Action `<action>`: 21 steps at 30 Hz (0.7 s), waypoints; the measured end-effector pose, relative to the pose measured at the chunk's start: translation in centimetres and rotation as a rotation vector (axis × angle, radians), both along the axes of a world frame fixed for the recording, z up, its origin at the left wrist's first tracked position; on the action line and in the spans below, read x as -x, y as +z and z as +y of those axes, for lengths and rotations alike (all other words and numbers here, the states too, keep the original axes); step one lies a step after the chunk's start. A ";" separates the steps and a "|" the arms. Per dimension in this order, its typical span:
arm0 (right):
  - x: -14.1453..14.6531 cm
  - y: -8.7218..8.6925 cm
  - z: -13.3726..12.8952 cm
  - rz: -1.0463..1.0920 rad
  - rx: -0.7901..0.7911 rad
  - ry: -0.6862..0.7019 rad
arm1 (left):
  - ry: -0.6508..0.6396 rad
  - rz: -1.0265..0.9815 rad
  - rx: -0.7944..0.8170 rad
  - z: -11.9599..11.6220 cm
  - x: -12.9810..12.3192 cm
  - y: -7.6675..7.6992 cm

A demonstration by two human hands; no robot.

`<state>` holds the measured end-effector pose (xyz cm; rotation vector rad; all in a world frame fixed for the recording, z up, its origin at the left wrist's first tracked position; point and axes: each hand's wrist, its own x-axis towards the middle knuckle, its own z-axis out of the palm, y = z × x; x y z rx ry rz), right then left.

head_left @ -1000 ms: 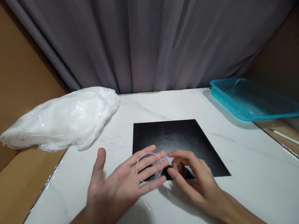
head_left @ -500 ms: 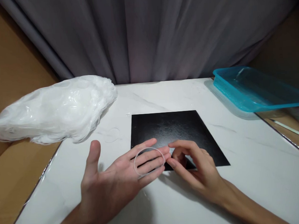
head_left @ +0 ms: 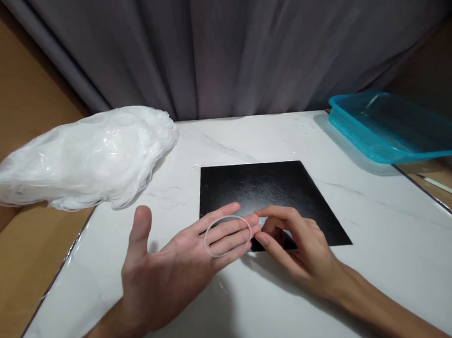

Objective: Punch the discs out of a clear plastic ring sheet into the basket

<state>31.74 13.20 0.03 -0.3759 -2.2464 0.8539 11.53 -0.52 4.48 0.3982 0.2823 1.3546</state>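
My left hand (head_left: 181, 261) is held palm up, its fingers stretched out and its thumb raised. A thin translucent ring (head_left: 205, 242) lies flat across those fingers, below the fingertips. My right hand (head_left: 305, 243) is at the left fingertips, with its thumb and index finger curved and a gap between their tips. The right fingertips are close to the ring's right edge; whether they touch it I cannot tell. Beneath the hands is a square black mat (head_left: 265, 187), partly covered by them.
A heap of clear, whitish thin plastic pieces (head_left: 95, 151) sits at the left. Near it another thin ring outline (head_left: 169, 189) lies on the white marbled table (head_left: 371, 282). At the right is a blue plastic tray (head_left: 378, 152); a grey curtain (head_left: 219, 52) hangs behind.
Both hands hold nearly the same pose, the ring still across the left fingers. The whole view has shifted slightly, with the table and its things a little higher in the picture.
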 end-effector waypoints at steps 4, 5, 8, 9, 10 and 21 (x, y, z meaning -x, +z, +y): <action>0.0 -0.1 0.0 -0.012 0.010 0.014 | -0.001 -0.006 -0.007 0.0 0.1 -0.1; 0.0 -0.1 0.0 -0.016 0.013 0.016 | -0.006 -0.010 -0.009 0.0 0.1 -0.1; 0.0 0.0 0.0 -0.023 0.019 0.016 | -0.002 -0.024 -0.006 0.1 0.1 0.0; 0.0 0.0 0.0 -0.026 0.020 0.016 | 0.000 -0.023 -0.003 0.1 0.1 0.1; 0.0 0.0 0.0 -0.027 0.018 0.019 | 0.001 -0.019 0.001 0.1 0.1 0.1; -0.1 -0.1 0.0 -0.048 0.017 0.027 | -0.006 0.033 0.014 0.0 0.2 0.1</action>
